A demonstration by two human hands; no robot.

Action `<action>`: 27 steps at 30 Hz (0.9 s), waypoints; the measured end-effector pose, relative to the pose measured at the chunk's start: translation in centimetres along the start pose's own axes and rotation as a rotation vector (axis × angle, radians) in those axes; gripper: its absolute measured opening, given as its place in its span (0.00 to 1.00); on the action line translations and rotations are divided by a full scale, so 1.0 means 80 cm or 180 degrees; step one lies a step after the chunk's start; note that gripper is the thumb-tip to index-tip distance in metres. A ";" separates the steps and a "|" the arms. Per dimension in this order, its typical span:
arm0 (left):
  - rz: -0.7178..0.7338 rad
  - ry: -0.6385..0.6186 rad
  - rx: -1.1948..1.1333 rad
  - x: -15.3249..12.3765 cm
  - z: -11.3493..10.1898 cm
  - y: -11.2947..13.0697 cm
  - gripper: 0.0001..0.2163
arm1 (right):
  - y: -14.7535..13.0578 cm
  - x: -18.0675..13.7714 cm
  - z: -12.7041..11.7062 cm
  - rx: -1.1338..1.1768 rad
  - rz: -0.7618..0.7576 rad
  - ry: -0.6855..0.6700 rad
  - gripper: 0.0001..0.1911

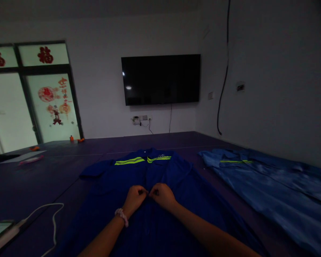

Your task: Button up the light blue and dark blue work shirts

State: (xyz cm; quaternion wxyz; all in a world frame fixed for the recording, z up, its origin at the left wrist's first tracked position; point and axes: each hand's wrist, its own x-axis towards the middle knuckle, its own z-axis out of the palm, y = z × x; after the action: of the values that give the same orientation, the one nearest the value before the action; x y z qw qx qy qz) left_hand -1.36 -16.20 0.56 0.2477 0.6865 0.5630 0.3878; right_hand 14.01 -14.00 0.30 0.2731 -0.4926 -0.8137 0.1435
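Left hand (135, 198) and right hand (163, 195) meet almost fingertip to fingertip in the head view, each with thumb and forefinger pinched on the front of a dark-blue shirt (149, 221); whether a button sits between the fingers is too dark to tell. That shirt lies spread out beneath both hands on a purple tabletop (53, 175), its collar pointing away from them. Yellow-green bands (130, 161) cross its chest just beyond the fingers, and one sleeve (93, 170) reaches out past the left hand on its outer side. Around the left wrist is a pale scrunchie (122, 216).

Well to the right of the right hand, a lighter blue garment (270, 185) lies flat, with a thin yellow-green strip near its far end. To the left of the left hand and nearer the person, a phone (0, 230) with a lit screen rests beside a pale bar (5, 239), from which a white cable (54, 221) loops. Far ahead of the hands, a dark television (162, 80) hangs on the wall; far ahead to the left, a small orange bottle (71, 138) stands near the decorated glass door (56, 107).
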 end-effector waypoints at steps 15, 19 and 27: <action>0.0156 0.0149 0.0143 -0.006 -0.002 0.010 0.12 | 0.000 0.000 0.000 0.0052 -0.0119 0.0112 0.06; 0.0198 0.0160 0.0249 -0.009 -0.002 0.012 0.12 | -0.001 -0.002 0.002 -0.0006 -0.0119 0.0115 0.06; 0.0245 0.0052 0.0344 -0.008 0.003 0.005 0.06 | -0.001 -0.004 0.000 -0.0036 -0.0068 0.0106 0.07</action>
State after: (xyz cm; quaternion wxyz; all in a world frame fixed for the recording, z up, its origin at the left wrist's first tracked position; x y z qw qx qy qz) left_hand -0.95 -16.90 0.58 0.1906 0.7168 0.5584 0.3716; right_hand 14.05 -14.32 0.28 0.2853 -0.4878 -0.8151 0.1278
